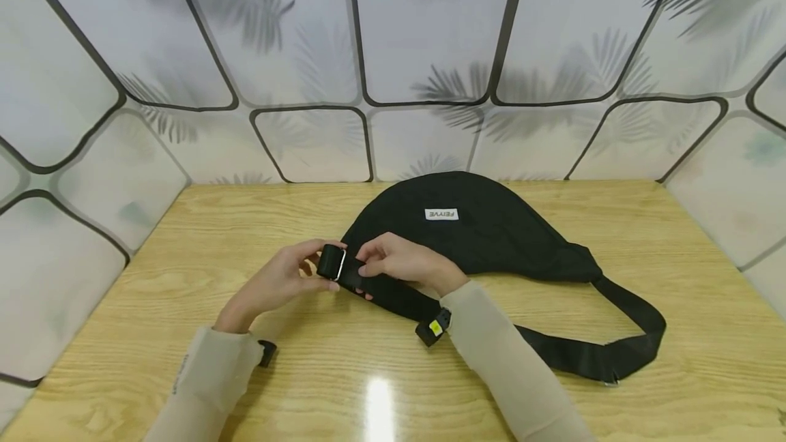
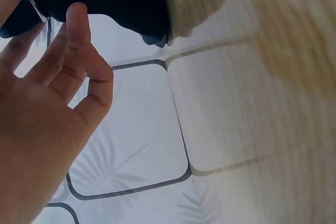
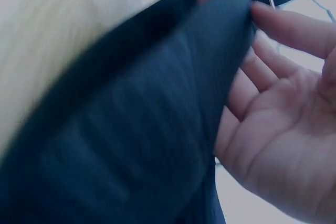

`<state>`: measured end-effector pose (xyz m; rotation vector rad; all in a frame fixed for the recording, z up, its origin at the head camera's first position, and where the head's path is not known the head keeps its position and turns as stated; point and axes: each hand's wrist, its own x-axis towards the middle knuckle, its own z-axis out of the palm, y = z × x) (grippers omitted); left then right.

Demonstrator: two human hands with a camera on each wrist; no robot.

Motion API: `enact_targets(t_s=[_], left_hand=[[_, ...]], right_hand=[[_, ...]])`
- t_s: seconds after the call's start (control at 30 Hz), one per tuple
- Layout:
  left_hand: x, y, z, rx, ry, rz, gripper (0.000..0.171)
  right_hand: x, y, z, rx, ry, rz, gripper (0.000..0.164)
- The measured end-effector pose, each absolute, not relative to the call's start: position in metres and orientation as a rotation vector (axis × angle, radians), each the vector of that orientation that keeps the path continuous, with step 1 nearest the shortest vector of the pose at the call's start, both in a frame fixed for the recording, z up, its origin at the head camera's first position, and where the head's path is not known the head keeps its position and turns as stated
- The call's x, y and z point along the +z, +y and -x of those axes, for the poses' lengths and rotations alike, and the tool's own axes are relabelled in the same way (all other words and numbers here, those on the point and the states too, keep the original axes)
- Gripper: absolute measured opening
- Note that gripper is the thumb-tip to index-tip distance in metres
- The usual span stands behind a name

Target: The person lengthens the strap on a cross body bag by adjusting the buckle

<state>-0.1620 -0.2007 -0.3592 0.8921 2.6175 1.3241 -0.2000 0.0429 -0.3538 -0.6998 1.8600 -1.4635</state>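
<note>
A black waist bag (image 1: 485, 237) with a white label lies at the back of the table. Its wide strap (image 1: 399, 299) runs along the front of the bag, and a metal slider buckle (image 1: 342, 264) shows near the strap's left end. My left hand (image 1: 279, 282) grips the strap's loop at the buckle between thumb and fingers. Just right of the buckle, my right hand (image 1: 405, 261) pinches the strap with thumb and fingertips. Seen from the right wrist, the strap (image 3: 142, 114) hangs in a fold from those fingers (image 3: 294, 30), large and blurred.
On the right the rest of the strap (image 1: 638, 353) loops out over the wooden table (image 1: 319, 387), with a small metal fitting (image 1: 611, 382) at its bend. A patterned panel (image 1: 430, 26) stands behind the table and continues along both sides.
</note>
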Motion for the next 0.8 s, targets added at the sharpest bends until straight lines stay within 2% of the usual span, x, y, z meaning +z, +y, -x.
enact_targets(t_s=[0.3, 0.8], left_hand=[[-0.359, -0.202, 0.162, 1.322, 2.621, -0.888, 0.051], [-0.360, -0.199, 0.161, 1.334, 2.616, -0.869, 0.048]], right_hand=[[-0.353, 0.049, 0.204, -1.393, 1.898, 0.764, 0.009], [-0.356, 0.032, 0.194, -1.598, 1.853, 0.733, 0.009]])
